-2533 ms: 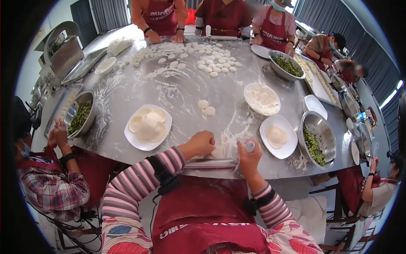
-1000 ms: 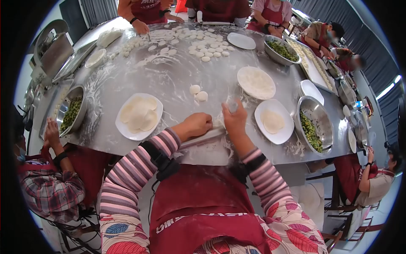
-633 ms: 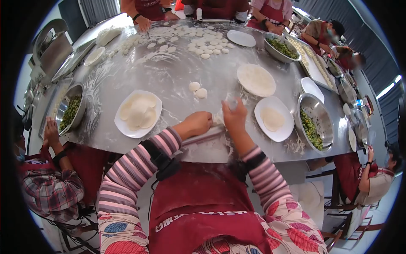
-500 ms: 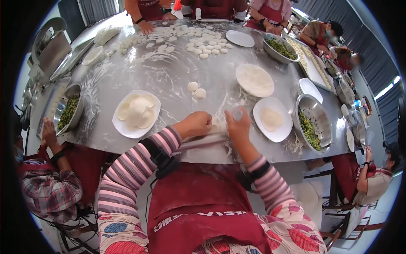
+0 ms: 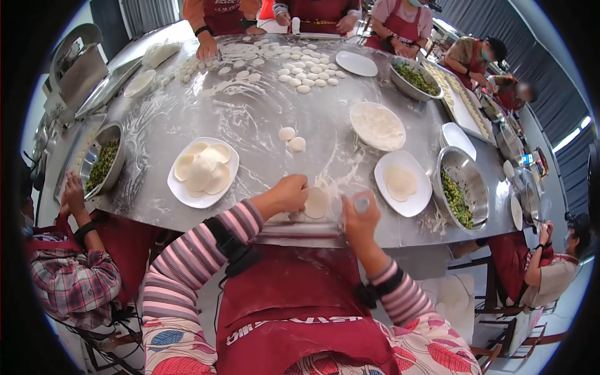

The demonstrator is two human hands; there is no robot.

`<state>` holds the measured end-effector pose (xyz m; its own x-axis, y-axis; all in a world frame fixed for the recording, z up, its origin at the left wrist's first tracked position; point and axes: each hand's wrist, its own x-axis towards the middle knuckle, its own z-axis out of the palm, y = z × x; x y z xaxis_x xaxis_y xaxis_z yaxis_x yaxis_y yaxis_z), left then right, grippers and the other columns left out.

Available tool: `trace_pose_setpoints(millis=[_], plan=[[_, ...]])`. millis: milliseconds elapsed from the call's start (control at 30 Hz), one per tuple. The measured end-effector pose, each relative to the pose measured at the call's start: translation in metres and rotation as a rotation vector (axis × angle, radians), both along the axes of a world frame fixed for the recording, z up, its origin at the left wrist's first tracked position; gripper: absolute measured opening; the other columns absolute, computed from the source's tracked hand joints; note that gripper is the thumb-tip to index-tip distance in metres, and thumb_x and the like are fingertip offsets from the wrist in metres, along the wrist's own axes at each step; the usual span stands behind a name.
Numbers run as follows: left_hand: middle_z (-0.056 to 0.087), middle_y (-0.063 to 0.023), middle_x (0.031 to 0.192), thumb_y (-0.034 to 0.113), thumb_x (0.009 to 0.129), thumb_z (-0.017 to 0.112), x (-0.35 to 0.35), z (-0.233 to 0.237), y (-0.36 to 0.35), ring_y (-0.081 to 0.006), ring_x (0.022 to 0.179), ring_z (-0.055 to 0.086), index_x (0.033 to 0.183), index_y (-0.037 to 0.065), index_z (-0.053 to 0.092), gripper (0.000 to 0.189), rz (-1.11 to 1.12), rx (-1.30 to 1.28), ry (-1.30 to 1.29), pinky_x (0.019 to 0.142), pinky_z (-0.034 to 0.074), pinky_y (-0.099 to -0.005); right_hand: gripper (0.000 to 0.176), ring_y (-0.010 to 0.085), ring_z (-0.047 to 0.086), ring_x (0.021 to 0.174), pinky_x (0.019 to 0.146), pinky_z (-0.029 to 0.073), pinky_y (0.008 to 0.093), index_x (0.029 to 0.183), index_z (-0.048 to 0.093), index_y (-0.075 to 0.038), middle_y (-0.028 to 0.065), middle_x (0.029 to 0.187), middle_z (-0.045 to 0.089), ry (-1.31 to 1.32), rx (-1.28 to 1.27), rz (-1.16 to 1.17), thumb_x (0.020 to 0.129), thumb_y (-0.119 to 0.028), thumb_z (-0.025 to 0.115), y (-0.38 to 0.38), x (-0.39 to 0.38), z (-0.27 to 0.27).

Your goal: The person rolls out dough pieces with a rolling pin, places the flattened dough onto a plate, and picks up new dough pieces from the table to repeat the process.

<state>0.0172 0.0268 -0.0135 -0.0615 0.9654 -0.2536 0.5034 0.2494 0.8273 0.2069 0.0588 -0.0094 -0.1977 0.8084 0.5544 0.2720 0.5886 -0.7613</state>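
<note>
A thin round dough wrapper [image 5: 316,203] lies on the floured steel table in front of me. My left hand [image 5: 289,194] is closed, its fingers pinching the wrapper's left edge. My right hand [image 5: 361,220] is wrapped round the right end of a rolling pin [image 5: 299,232], which lies crosswise near the table's front edge, on my side of the wrapper. Beyond my hands sit a few small flattened dough pieces [image 5: 297,145]. To the left, a white plate [image 5: 174,187] holds several rolled wrappers; another white plate [image 5: 417,203] with wrappers stands right of my right hand.
A shallow dish of flour [image 5: 377,126] stands ahead. Steel bowls of green filling stand at right [image 5: 459,197] and left [image 5: 103,164]. Many dough pieces [image 5: 309,70] cover the far side. Co-workers in red aprons stand or sit around the table; one hand [image 5: 207,47] touches dough.
The rolling pin has come back toward me, off the wrapper, which now shows as a round. My right hand has moved slightly right and nearer my body. A co-worker's hand at the far left shifted.
</note>
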Motion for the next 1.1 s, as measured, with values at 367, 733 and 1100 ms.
trace_pose_setpoints(millis=[367,733,1100], plan=[[0.060,-0.0204,0.077,0.011,0.072,0.054,-0.001,0.007,0.011,-0.0350,0.075,0.058,0.077,-0.001,0.058,0.014,-0.044,0.125,0.166,0.068,0.045,-0.0407,0.023,0.0368,0.057,0.059,0.053,0.044,0.0400,0.082,0.050,-0.001,0.0186,0.064,0.057,-0.039,0.036,-0.090,0.072,-0.013,0.067,0.032,-0.029,-0.007],[0.062,-0.0202,0.078,0.014,0.073,0.054,-0.001,0.008,0.014,-0.0341,0.076,0.059,0.081,-0.002,0.061,0.019,-0.043,0.132,0.146,0.069,0.045,-0.0389,0.021,0.0380,0.054,0.057,0.050,0.041,0.0412,0.080,0.051,-0.001,0.0203,0.063,0.054,-0.002,0.036,-0.010,0.073,-0.014,0.066,0.053,-0.056,0.005],[0.061,-0.0206,0.077,0.013,0.070,0.057,-0.016,-0.005,0.003,-0.0322,0.073,0.059,0.077,-0.001,0.060,0.016,-0.065,0.183,0.266,0.064,0.045,-0.0390,0.025,0.0359,0.054,0.054,0.050,0.043,0.0389,0.084,0.052,0.001,0.0191,0.059,0.054,0.049,0.144,-0.042,0.072,-0.013,0.068,0.048,-0.047,-0.007]])
